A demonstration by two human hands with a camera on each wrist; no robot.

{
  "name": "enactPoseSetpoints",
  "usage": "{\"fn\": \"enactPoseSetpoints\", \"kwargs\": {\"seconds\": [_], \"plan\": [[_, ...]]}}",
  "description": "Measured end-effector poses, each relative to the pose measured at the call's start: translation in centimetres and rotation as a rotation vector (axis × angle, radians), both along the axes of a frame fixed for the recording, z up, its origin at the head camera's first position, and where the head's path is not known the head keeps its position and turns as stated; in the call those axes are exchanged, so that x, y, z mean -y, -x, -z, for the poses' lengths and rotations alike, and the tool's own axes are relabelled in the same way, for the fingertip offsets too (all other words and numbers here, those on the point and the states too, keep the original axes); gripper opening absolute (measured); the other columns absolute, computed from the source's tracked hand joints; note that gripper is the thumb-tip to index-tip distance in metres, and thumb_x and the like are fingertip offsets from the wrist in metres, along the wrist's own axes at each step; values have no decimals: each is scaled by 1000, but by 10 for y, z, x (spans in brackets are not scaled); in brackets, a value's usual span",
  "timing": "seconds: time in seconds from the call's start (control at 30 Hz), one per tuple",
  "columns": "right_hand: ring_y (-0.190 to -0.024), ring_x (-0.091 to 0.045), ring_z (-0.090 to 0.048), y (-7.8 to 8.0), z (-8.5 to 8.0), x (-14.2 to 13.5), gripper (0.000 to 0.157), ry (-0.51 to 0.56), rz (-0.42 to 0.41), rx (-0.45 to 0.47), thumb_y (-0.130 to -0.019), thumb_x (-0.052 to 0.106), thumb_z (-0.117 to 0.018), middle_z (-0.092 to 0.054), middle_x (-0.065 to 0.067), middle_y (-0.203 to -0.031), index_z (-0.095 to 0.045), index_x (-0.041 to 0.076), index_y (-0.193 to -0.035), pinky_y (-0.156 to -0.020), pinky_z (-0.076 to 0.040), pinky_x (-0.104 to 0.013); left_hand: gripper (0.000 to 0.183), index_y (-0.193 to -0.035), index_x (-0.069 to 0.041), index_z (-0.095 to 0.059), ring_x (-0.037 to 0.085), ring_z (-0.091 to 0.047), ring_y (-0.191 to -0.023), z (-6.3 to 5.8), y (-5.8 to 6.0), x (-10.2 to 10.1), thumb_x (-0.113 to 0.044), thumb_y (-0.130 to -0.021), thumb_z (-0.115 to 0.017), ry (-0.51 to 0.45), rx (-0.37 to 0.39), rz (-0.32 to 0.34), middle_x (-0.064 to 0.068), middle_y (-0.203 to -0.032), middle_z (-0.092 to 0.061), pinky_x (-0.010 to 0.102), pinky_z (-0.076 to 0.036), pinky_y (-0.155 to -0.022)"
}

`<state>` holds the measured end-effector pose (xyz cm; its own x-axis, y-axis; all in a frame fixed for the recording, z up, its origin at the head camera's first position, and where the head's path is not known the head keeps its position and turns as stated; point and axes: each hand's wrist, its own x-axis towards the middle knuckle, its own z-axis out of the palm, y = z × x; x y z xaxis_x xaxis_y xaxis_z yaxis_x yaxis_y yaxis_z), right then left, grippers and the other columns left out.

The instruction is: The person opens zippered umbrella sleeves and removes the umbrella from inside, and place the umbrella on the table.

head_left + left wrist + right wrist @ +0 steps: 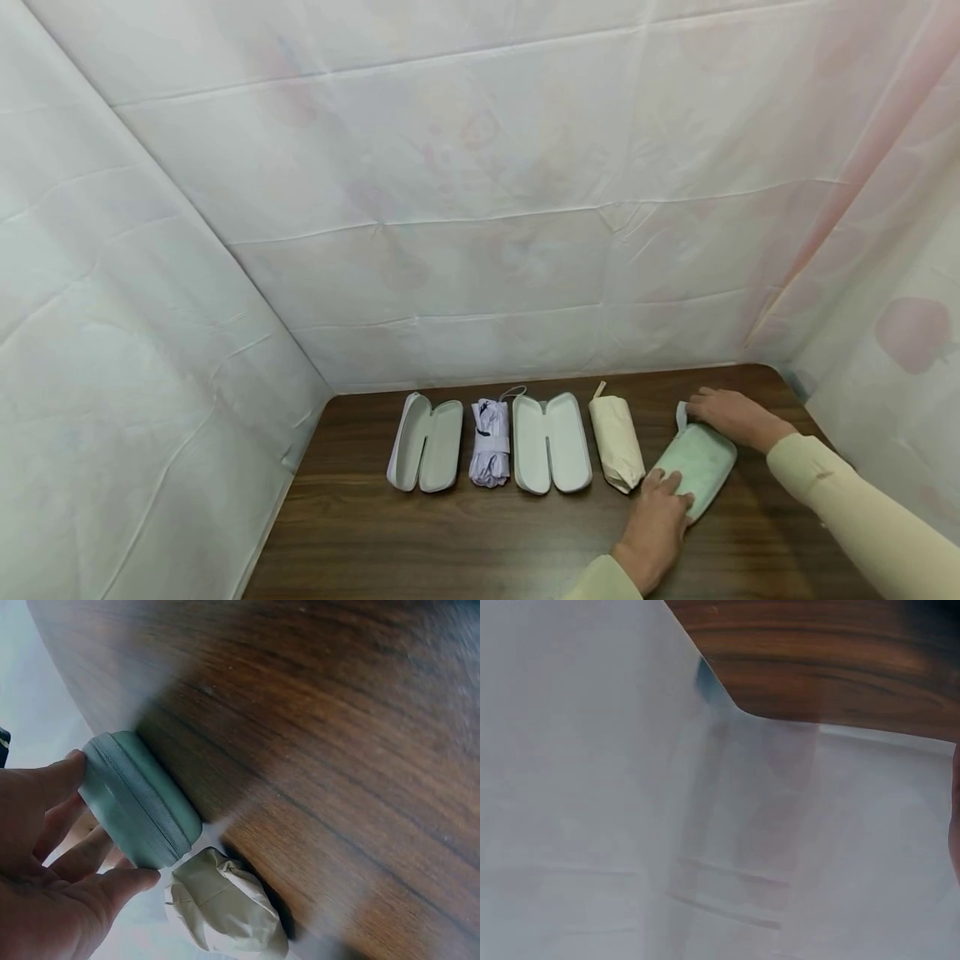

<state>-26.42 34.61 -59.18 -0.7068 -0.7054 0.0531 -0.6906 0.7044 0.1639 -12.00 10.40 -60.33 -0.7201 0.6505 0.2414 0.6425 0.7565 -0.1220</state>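
Note:
A pale green zippered case (702, 460) lies slanted at the right of the table, with a light loop (681, 415) at its far end. My left hand (654, 523) grips its near end; the left wrist view shows thumb and fingers spread across the end of the case (139, 799), whose zipper band looks closed there. At the far end my right hand (738, 418) holds the case close beside the loop, its thumb hidden. Only a sliver of that hand (955, 825) enters the right wrist view. A cream folded pouch (618, 440) lies just left of the case.
Along the back of the brown wooden table (420, 542) lie an opened grey case (441, 446), a folded lilac umbrella (491, 442) and an opened white case (568, 442). White patterned sheets (480, 275) hang behind the table and at both sides.

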Motion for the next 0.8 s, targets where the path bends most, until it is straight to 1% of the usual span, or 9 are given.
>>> {"fn": "enactPoseSetpoints", "kwargs": {"seconds": [0.1,0.27,0.37,0.5,0.67,0.8], "plan": [[-108,-42,-68,-4,3,-6,35,32,5,-10,-87,-5,-78,-72,-16,-116,-71,5,-120,-82,-60,-52,26,-118,-41,-79,4,-60,-126,1,0,-1,-46,-92,-78,3,-16,-1,-15,-133,-68,21,-42,-111],[-109,-48,-68,-14,5,-15,31,70,38,4,-88,-9,-74,-72,-19,-115,-72,3,-116,-85,-59,-55,26,-116,-41,-79,4,-60,-124,3,0,-1,-47,-91,-79,-5,-39,-2,-15,-131,-69,21,-42,-109],[-108,-47,-68,-18,9,-20,28,93,61,12,-89,-10,-71,-72,-19,-114,-72,3,-114,-85,-58,-55,25,-115,-41,-80,4,-60,-124,5,0,-1,-47,-91,-80,-18,-48,-7,-15,-131,-69,20,-42,-109],[-105,-43,-69,-23,14,-23,27,122,78,-3,-90,-10,-69,-73,-15,-111,-72,4,-113,-85,-59,-53,25,-114,-41,-80,5,-60,-123,7,-1,0,-47,-90,-81,-37,-63,-9,-15,-130,-69,19,-43,-106],[-104,-48,-69,-33,19,-29,31,157,105,-21,-87,-11,-71,-74,-18,-109,-73,1,-115,-84,-59,-56,24,-112,-41,-80,4,-60,-121,6,-1,0,-47,-89,-82,-42,-82,-13,-16,-128,-70,19,-43,-105],[-104,-48,-70,-38,24,-35,28,187,125,-29,-84,-10,-74,-74,-19,-108,-73,0,-111,-83,-60,-55,23,-111,-41,-80,3,-60,-123,3,-2,-1,-48,-89,-81,-30,-79,-20,-16,-127,-70,19,-42,-107]]}}
